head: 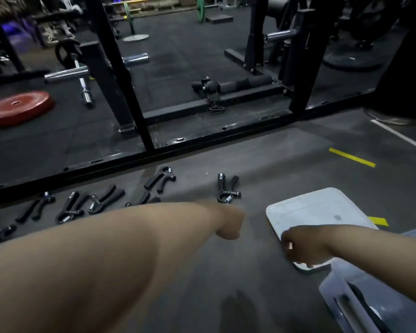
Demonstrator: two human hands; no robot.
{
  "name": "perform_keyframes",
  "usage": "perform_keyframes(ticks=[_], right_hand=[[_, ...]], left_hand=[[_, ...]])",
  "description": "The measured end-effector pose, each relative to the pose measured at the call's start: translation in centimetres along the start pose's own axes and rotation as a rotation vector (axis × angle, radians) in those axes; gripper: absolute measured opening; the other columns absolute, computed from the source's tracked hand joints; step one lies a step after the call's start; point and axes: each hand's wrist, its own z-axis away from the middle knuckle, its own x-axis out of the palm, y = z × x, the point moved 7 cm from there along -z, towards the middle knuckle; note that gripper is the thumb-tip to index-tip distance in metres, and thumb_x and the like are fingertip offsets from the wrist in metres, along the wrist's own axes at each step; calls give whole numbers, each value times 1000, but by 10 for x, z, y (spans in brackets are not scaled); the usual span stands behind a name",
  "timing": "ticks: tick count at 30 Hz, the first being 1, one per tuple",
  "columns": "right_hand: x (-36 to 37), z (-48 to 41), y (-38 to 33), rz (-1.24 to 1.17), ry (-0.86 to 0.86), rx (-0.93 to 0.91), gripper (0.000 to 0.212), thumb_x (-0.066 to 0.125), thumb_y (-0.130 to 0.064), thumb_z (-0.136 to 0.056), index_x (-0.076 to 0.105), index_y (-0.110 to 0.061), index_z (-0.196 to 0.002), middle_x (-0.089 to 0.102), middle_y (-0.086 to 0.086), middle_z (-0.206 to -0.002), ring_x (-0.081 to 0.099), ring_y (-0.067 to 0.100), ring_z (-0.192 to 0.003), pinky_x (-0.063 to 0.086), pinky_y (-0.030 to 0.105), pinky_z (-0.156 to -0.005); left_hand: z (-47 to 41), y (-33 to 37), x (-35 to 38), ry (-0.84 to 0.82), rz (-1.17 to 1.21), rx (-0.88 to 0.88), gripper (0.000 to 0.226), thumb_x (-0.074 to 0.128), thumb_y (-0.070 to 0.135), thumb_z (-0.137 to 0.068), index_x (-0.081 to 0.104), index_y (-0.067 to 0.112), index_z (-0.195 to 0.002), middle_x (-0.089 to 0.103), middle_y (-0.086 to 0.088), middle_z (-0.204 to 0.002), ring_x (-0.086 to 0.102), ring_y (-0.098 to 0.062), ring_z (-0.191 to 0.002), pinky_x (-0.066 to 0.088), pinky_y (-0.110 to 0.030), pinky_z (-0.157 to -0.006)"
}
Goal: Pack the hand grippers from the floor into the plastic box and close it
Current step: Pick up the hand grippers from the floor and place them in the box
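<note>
Reaching forward over the floor, the left hand hovers just before the nearest hand gripper. The hand is seen from the back and its fingers turn down out of sight, so I cannot tell if it is wide or narrow, or if it holds something. The right hand is at the near edge of the white lid, which lies flat on the floor. Its fingers look curled around this edge, though the picture is blurred there.

The nearest hand gripper lies alone, just beyond the left hand and to the left of the lid. Its long axis runs away from the person: the spring end points toward the left hand and the two handles point to the black rail of the rack. The left hand is clearly the nearer one to it. The other hand grippers lie in a loose row further left, along this same rail, partly hidden behind the left forearm.

The plastic box stands open on the floor near the person, to the right, below the right arm. Something dark lies inside it, probably hand grippers already packed.

I judge that the task is in an early part, because many hand grippers wait on the floor. The next move probably asks the left hand to take the lone gripper by its spring end or handles and carry it to the right, to the box.
</note>
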Motion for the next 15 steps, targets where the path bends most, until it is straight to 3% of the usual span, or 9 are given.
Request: perform_keyframes(ticks=[2, 5, 6, 8, 10, 15], right_hand=[[-9, -26, -22, 22, 18, -31, 28, 50, -30, -95, 64, -13, -112, 67, 8, -115, 64, 26, -103, 52, 32, -88], [-14, -65, -42, 46, 34, -45, 22, 46, -21, -95, 51, -8, -77, 65, 17, -115, 61, 29, -94, 44, 28, -76], [-13, -80, -44, 45, 41, -32, 20, 47, -20, -94, 50, -9, -77, 65, 17, -115, 62, 30, -94, 44, 29, -75], [-8, -110, -43, -4, 73, -4, 15, 50, -20, -92, 59, -9, -97, 64, 14, -117, 63, 31, -103, 47, 30, -80], [1, -136, -41, -74, 110, 19, 25, 50, -22, -92, 56, -10, -113, 58, 13, -123, 59, 32, -112, 47, 33, -87], [5, -189, -41, -256, 206, 49, 31, 46, -29, -96, 48, -13, -122, 45, 11, -124, 53, 34, -114, 44, 36, -91]], left_hand=[[-3, -23, 0, -11, -8, -32, 29, 43, 15, -96, 66, 0, -104, 66, -15, -109, 59, -30, -92, 42, -30, -72], [-26, -69, 12, -1, 94, -115, 32, 44, 16, -94, 65, 5, -116, 65, -12, -119, 61, -31, -108, 48, -32, -85], [-35, -74, 19, -16, 99, -133, 35, 45, 18, -94, 64, 7, -121, 63, -11, -124, 60, -31, -112, 49, -33, -91], [-55, -85, 26, -20, 107, -136, 37, 45, 21, -96, 60, 8, -128, 60, -11, -130, 58, -31, -118, 47, -35, -97], [-77, -94, 25, 2, 133, -110, 38, 47, 23, -97, 58, 9, -131, 58, -10, -133, 56, -31, -119, 47, -37, -99], [-136, -106, 22, 38, 228, -95, 31, 46, 24, -98, 63, 8, -118, 64, -12, -119, 61, -30, -100, 47, -34, -84]])
